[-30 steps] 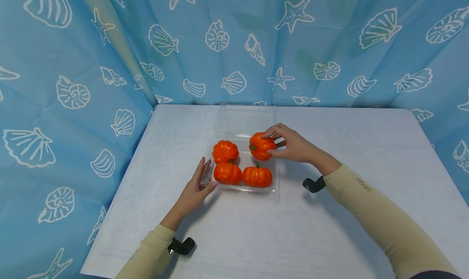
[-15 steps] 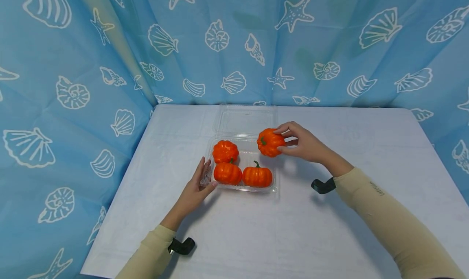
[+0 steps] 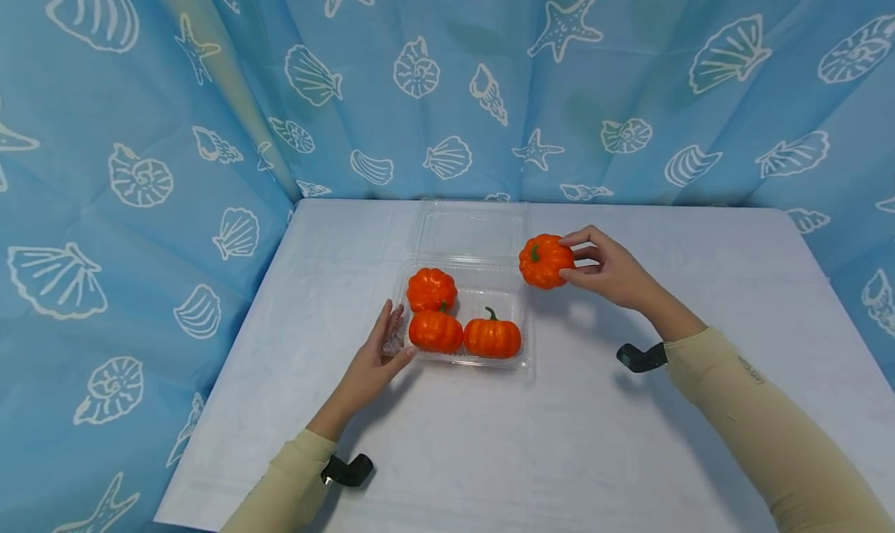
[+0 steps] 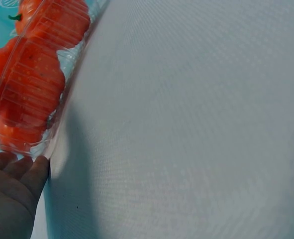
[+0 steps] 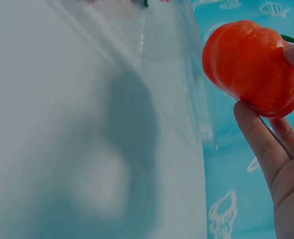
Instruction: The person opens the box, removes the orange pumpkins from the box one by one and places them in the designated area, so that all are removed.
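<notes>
My right hand (image 3: 615, 273) pinches a small orange pumpkin (image 3: 544, 261) with a green stem between thumb and fingers. It is off the table, just right of the clear plastic clamshell container (image 3: 526, 315). In the right wrist view the pumpkin (image 5: 251, 69) is gripped from its right side. Three more pumpkins lie in the container: one at the back left (image 3: 431, 290), one at the front left (image 3: 436, 332) and one at the front right (image 3: 492, 338). With straight fingers, my left hand (image 3: 367, 370) touches the container's left side; its thumb lies by the front edge.
The container's hinged lid (image 3: 471, 231) lies flipped back towards the far table edge. A white cloth covers the table (image 3: 489, 455). Blue curtains with white shells (image 3: 447, 74) rise behind it and at the sides. Dark cameras (image 3: 347, 471) sit on both wrists.
My right hand has carried the pumpkin rightward and slightly back, from over the container's back right corner to beyond its right side. My left hand stays put against the container.
</notes>
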Motion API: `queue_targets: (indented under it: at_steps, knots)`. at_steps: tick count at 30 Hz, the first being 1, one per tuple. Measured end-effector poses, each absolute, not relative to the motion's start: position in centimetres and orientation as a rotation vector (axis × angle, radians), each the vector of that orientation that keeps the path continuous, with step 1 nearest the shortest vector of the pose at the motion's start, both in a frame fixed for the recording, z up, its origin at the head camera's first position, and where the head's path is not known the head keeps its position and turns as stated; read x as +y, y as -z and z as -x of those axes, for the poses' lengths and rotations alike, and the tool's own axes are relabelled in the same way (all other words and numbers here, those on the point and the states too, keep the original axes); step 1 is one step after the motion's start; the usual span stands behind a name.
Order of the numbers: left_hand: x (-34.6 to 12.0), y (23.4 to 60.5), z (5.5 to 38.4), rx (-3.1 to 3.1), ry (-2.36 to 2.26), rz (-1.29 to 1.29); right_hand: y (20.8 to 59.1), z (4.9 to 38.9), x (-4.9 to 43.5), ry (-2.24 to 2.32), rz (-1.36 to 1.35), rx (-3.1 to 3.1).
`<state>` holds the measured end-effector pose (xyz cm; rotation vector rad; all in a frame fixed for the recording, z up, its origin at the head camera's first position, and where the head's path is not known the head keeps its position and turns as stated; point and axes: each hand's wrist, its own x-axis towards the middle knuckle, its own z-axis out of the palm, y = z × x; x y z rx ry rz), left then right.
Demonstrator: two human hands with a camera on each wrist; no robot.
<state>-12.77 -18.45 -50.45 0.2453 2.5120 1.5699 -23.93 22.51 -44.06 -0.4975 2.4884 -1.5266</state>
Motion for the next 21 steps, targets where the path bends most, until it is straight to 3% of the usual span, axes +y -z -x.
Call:
queue_targets:
  at_steps: [21]
  knots:
    - [-18.0, 49.1, 12.3, 2.509, -1.551, -0.228, 48.5, 23.8, 26.3, 1.498, 0.387, 2.538]
